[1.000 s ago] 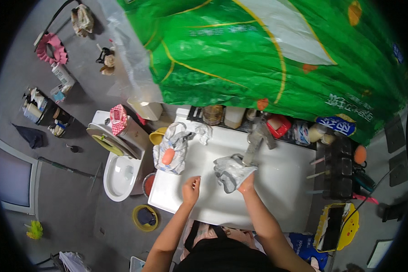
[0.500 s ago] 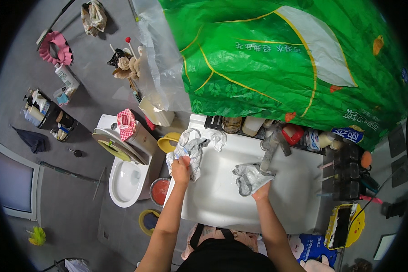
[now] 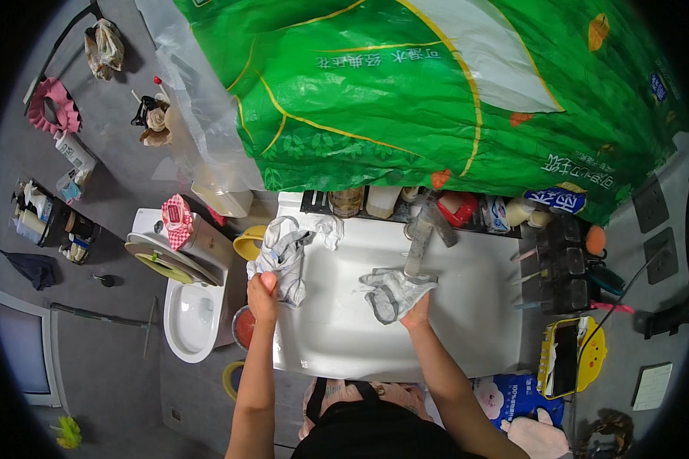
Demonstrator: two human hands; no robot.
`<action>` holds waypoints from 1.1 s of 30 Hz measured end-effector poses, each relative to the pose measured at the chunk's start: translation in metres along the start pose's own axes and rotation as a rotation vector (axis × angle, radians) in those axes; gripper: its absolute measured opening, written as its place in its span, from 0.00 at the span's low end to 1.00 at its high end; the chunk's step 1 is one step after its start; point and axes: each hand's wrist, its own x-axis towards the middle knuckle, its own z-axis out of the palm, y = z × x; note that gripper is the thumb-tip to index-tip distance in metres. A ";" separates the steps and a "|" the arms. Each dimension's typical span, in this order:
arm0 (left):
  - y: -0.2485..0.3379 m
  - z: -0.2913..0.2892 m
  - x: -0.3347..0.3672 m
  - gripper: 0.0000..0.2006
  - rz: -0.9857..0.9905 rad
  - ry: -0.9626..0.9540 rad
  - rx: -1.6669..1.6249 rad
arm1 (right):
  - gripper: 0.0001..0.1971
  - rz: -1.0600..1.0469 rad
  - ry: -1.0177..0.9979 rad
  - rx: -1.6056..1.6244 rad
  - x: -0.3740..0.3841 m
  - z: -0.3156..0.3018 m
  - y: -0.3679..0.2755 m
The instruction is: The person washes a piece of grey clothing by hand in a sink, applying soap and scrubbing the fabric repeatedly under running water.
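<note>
My right hand (image 3: 416, 312) is closed on a wet, pale grey cloth (image 3: 394, 294), held over the white sink (image 3: 337, 336) close beneath the spout of the grey faucet (image 3: 419, 249). The cloth hangs crumpled from my fingers to the left, with a darker grey loop at its lower end. At the sink's left rim my left hand (image 3: 262, 297) is curled closed, against the lower left side of a bunched white-and-grey garment (image 3: 285, 256). Whatever lies within its fingers is hidden. The garment drapes over the rim and the sink's back left corner.
A big green plastic package (image 3: 375, 99) overhangs the sink's back. Bottles and a red container (image 3: 458, 207) line the ledge. To the left stand a toilet (image 3: 194, 321) and a yellow basin (image 3: 249, 242). Black holders (image 3: 565, 260) and a yellow basket (image 3: 570, 358) are at the right.
The whole view has shifted. My left hand has drawn slightly back toward me along the garment. My right hand still holds the grey cloth near the faucet.
</note>
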 end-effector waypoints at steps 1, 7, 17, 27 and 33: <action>-0.001 -0.003 -0.003 0.21 -0.053 -0.051 0.029 | 0.32 0.006 -0.016 -0.004 0.001 -0.003 -0.001; 0.023 -0.015 -0.024 0.21 -0.155 0.133 -0.196 | 0.31 0.083 -0.024 0.000 0.001 -0.017 -0.012; 0.208 0.079 -0.127 0.24 -0.162 -0.379 -0.776 | 0.27 0.209 0.039 -0.051 -0.007 -0.047 -0.009; 0.190 0.100 -0.144 0.23 -0.122 -0.381 -0.690 | 0.17 0.174 0.161 -0.215 0.021 -0.112 -0.027; 0.181 0.116 -0.116 0.27 -1.138 -0.975 -1.432 | 0.17 0.330 0.228 -0.187 0.023 -0.093 -0.017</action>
